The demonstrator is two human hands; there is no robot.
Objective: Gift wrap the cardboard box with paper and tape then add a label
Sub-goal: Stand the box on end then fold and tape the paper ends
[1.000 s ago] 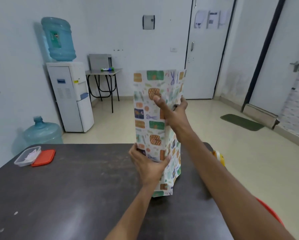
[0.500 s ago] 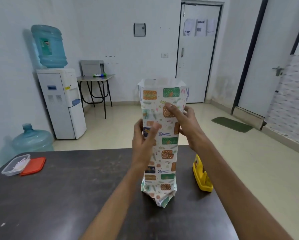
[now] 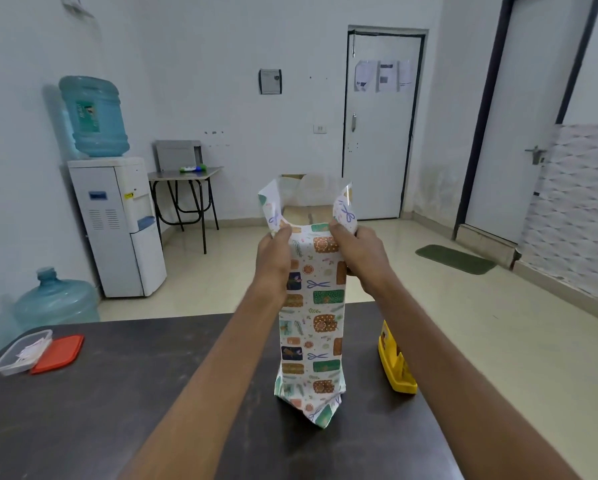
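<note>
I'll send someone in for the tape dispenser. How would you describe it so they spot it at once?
Start at the dark table, where the tall wrapped box stands upright in both hands. Just right of the box's base, near the table's right edge, sits the yellow tape dispenser. It is the only yellow thing there; the lidless clear tub and red lid lie far left.

Yellow tape dispenser just right of upright wrapped box, table left bare

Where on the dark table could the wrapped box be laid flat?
Widest bare stretch: between the red lid and the upright wrapped box on the dark table. Right of the box, the yellow tape dispenser crowds the edge.
</note>
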